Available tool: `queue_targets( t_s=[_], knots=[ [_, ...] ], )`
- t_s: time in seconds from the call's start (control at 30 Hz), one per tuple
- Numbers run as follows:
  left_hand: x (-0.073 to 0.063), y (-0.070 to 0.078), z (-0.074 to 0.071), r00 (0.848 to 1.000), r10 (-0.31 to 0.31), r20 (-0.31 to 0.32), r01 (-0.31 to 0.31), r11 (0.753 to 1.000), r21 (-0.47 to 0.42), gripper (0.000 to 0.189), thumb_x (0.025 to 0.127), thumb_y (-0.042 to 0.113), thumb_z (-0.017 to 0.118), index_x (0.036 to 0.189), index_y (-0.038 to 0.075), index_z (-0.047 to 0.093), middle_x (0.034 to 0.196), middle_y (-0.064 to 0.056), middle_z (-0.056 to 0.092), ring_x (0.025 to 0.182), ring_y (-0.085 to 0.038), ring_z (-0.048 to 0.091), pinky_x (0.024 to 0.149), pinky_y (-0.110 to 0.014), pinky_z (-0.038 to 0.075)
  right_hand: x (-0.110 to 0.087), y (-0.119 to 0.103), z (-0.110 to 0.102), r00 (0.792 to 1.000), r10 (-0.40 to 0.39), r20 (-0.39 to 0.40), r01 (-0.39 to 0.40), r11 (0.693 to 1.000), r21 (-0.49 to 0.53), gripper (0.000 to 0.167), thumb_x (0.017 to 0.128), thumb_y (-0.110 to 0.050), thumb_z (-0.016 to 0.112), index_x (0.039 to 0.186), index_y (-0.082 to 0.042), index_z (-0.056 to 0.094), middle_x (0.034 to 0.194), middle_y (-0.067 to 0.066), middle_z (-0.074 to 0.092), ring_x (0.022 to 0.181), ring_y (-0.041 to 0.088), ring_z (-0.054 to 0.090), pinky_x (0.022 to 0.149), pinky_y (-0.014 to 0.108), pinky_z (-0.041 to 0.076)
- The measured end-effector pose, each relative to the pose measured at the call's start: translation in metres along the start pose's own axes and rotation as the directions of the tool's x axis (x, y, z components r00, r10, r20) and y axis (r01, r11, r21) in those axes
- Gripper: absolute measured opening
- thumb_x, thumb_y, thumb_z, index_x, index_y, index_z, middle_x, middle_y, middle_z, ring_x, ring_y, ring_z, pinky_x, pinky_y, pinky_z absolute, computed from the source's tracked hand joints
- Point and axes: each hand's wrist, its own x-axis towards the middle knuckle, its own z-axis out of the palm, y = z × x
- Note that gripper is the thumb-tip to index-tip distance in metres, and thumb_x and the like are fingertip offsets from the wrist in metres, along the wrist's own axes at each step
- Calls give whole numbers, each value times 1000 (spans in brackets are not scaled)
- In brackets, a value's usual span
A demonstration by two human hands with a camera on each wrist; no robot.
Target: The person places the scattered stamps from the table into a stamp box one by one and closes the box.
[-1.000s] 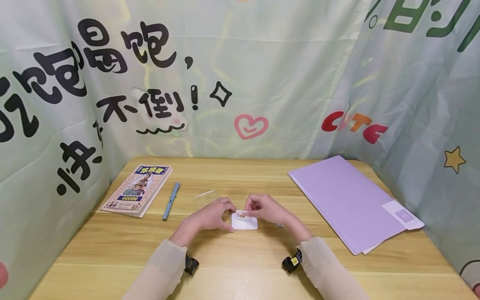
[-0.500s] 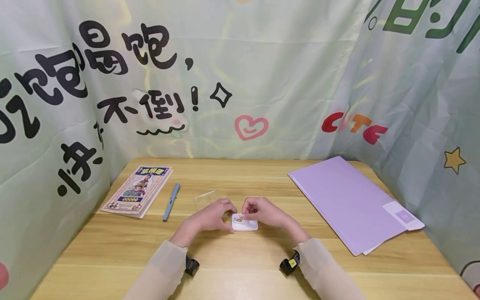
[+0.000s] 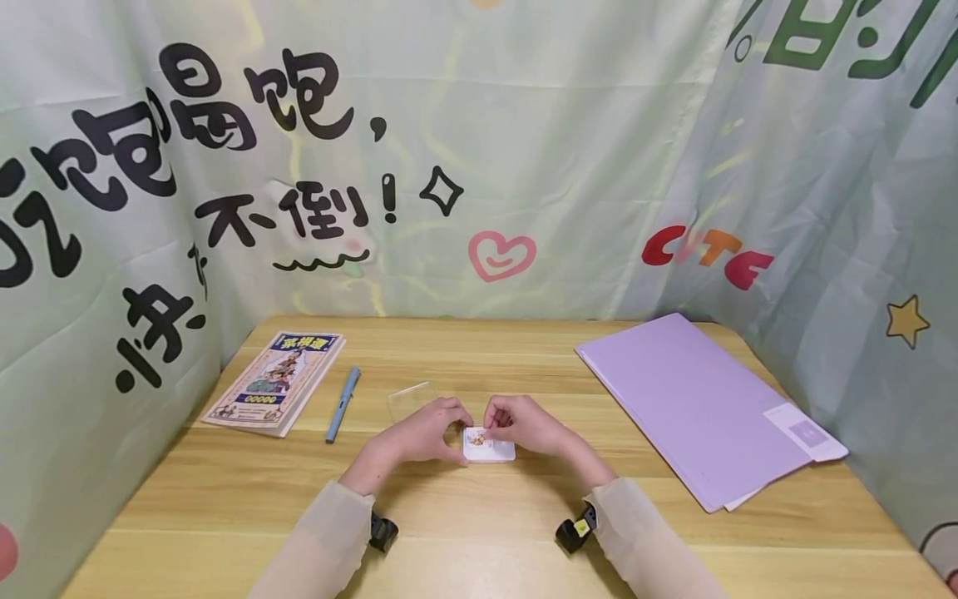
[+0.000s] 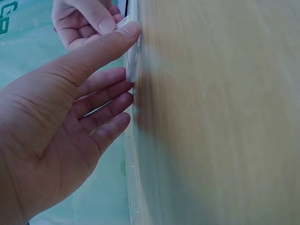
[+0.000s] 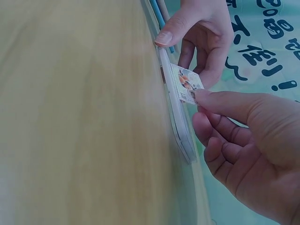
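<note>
Pinches a small printed card (image 5: 185, 80) between the thumb and index finger of the right hand (image 3: 527, 420), with the other fingers curled loosely toward the palm. Holds it tilted over the left part of a flat white case (image 3: 490, 452), just left of the right fingertips and between the two hands. Cannot tell touching from hovering at the card's lower edge. Spans the left end of the case with the left hand (image 3: 427, 431), thumb on the near edge and fingers at the far side, gripping it flat on the wooden tabletop (image 3: 479, 541). Has a thin clear cover (image 3: 408, 401) just beyond the left hand, partly hidden by it. Shows a blue pen (image 3: 343, 405) left of that hand and an illustrated booklet (image 3: 273, 383) farther left. Has a purple folder (image 3: 696, 408) well to the right of the right hand, with a white label (image 3: 804, 430) at its right corner. Wears beige sleeves (image 3: 318, 541) behind both hands. Shows a pale green printed curtain (image 3: 584, 166) beyond them.
</note>
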Motion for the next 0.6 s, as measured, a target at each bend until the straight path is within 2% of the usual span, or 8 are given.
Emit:
queue_targets(
  t_s=[0.6],
  knots=[
    [0,-1,0,1000,-5,4,5,1000,-8,54,76,29,84,119,4,63,117,-3,59,111,-19,53,99,-39,47,1,-1,3,1000,-17,4,17,998,-53,7,89,-6,68,88,-5,62,80,5,63,73,7,53,65,16,47]
  ],
)
